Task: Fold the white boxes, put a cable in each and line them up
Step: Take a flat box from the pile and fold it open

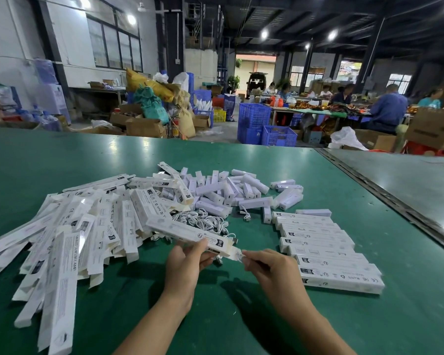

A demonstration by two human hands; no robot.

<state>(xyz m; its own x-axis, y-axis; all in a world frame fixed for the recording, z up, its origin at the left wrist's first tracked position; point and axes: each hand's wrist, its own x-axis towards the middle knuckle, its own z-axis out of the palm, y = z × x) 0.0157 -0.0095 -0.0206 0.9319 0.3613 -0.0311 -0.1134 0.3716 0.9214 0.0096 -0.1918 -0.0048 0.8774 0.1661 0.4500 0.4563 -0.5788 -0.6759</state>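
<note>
Head: box (190, 233) in left hand (186, 263)

One folded box (190, 233), long, slim and white with small black print, was held just above the counter (241, 319), slanting from far left to near right. The left hand (187, 262) gripped it near its nearer end, and the right hand (264, 265) pinched the open flap at that end. A heap of flat boxes (69, 239), not yet folded, lay fanned out and overlapping on the left of the counter. White cables (205, 222) lay in a tangled heap just behind the held box. On the right, a row of finished boxes (326, 252) lay side by side, long sides touching, each slightly offset from the next.
</note>
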